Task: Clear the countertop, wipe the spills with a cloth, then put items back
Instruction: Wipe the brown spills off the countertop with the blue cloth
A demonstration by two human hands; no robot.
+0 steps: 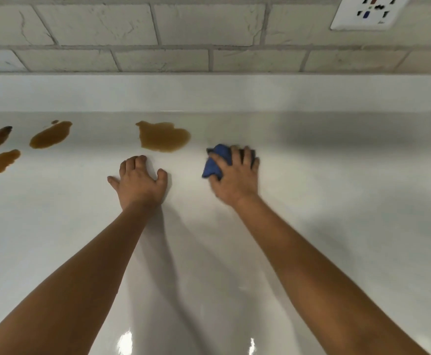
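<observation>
- Two bare hands lie on the white countertop [311,175], forearms reaching in from the near edge.
- Right hand [235,172]: fingers curled over a bunched blue cloth [215,160], grasping it and pressing it to the surface; the cloth shows past the knuckles and beside the thumb.
- Left hand [139,181]: released, holding nothing, palm down with fingers slightly bent and thumb spread, resting on the counter.
- Largest brown spill [162,136]: a glossy puddle lying between and just beyond the two hands, near the cloth but apart from it.
- Three smaller brown spills [50,135] lie well to the left.
- Tiled wall [183,34] behind the counter carries a white socket [369,11] at upper right.
</observation>
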